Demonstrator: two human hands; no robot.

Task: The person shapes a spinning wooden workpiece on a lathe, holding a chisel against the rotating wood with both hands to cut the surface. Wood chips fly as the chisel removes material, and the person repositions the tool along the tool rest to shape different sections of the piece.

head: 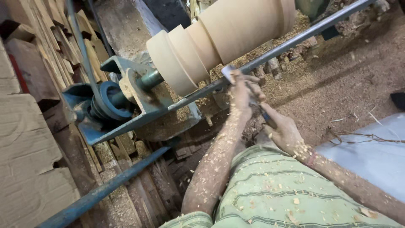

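We see everything from a single head-worn view, looking steeply down and forward, tilted so the scene slants. Our left hand (242,90) and right hand (283,131) grip a chisel (257,103) near centre, close below us; beyond the grip the turned wood (219,38) fills the top.

Woodturning workshop, lathe (126,101) holding a pale wood blank (219,38), sawdust floor (346,76), stacked planks (38,55)
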